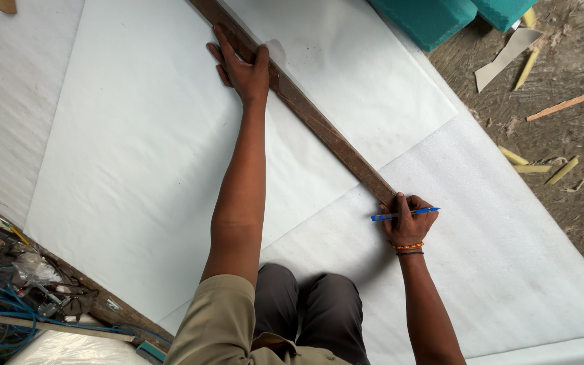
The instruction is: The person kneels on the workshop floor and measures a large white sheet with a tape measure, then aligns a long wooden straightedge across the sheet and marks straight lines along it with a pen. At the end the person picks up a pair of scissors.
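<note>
**Straightedge pinned, pen at its near end**

Knelt on the floor over a smooth white sheet (143,169) spread across a textured white foam layer (508,270). Reached far forward with the left hand (243,64), palm down, fingers (228,42) spread flat and open across a long dark wooden strip (319,125); gripped nothing, only pressed, thumb on the right edge of the wood and fingertips lying over its top face toward the far end. Lay diagonally, that strip, from the upper middle of the view down to the right, crossing from the smooth sheet onto the foam, its near end touching the right hand (407,223).

Held a blue pen (403,215) in the right hand, fingers (400,206) curled shut around the barrel, the pen lying nearly level with its cap end poking out to the right and its tip end to the left, just beside the strip's near end. Could not tell whether the tip touched the foam. Wore beaded bands at the right wrist.

Elsewhere: teal foam blocks (434,20) at the top, yellow and wooden offcuts (562,105) scattered on the bare ground at right, tangled blue cable and tools (8,304) at lower left.
</note>
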